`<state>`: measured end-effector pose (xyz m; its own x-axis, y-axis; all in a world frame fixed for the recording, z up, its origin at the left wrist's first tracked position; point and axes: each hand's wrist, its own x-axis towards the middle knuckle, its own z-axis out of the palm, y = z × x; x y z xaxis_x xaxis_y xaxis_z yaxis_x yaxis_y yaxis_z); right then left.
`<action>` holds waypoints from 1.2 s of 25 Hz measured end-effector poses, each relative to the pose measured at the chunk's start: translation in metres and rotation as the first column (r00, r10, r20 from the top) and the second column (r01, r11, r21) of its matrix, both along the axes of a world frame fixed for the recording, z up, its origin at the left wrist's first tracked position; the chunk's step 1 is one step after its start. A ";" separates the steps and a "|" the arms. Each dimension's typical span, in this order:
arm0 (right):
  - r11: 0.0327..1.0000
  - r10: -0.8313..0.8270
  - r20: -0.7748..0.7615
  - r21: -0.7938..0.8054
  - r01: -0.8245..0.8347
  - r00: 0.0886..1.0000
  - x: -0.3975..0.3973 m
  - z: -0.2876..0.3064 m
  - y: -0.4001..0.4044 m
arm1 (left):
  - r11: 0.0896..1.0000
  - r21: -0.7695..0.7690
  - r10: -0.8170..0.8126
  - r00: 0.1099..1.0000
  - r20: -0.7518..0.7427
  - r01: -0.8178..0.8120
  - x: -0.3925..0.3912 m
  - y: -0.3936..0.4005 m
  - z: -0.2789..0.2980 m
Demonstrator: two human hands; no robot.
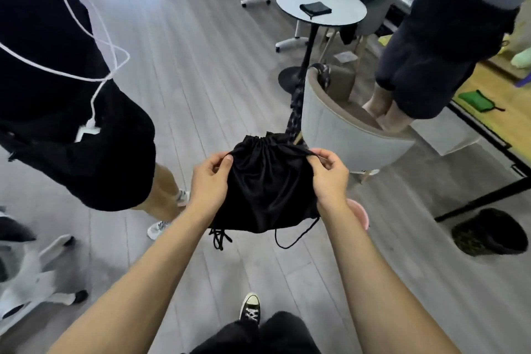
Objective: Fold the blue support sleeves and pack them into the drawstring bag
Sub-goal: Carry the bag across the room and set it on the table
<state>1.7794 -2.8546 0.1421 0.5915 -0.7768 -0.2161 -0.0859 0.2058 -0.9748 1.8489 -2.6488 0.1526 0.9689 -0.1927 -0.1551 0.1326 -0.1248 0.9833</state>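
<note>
— So, what stands at your far left?

— A person in black shorts [86, 152] stands on the grey floor [201, 66], with a white cord [94, 46] looped across the dark clothing.

— And your left hand [208, 181]?

— Its thumb and forefinger pinch the left upper edge of the black drawstring bag [267, 190], the other fingers curled beneath.

— Where is that bag?

— You hold it in the air between both hands, above the floor, its mouth gathered tight at the top and its cords [290, 238] dangling below. I cannot tell what lies inside.

— Your right hand [327, 175]?

— It pinches the right upper edge likewise, fingers bent round the cloth.

— Further right?

— A round table [344, 6] bears a dark folded cloth [315, 8]; nearer you stands a pale armchair [324, 123], and beside it a second person in dark shorts [425, 66]. A green pouch [477, 100] lies on the wooden surface at the edge.
</note>
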 end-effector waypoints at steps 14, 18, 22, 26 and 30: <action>0.938 0.347 0.106 -0.044 -0.344 0.932 0.480 0.009 -0.199 | 0.949 -0.017 0.314 0.945 0.087 -0.314 0.416 -0.185 0.021; 0.915 0.403 0.090 -0.051 -0.400 0.911 0.622 0.019 -0.228 | 0.920 -0.015 0.391 0.914 0.109 -0.392 0.545 -0.211 0.029; 0.917 0.398 0.087 -0.053 -0.395 0.913 0.770 0.020 -0.249 | 0.916 -0.008 0.401 0.912 0.080 -0.402 0.691 -0.230 0.022; 0.938 0.346 0.049 -0.029 -0.345 0.937 0.927 0.014 -0.270 | 0.944 -0.006 0.329 0.943 0.042 -0.329 0.856 -0.248 0.013; 0.945 0.324 0.028 -0.045 -0.323 0.946 1.070 0.023 -0.301 | 0.953 0.006 0.302 0.951 0.062 -0.303 1.010 -0.276 0.025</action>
<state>2.8493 -3.1556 0.1650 0.8190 -0.5498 -0.1643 -0.1077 0.1339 -0.9851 2.8590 -2.9250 0.1774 0.9889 0.1132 -0.0963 0.1080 -0.1026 0.9888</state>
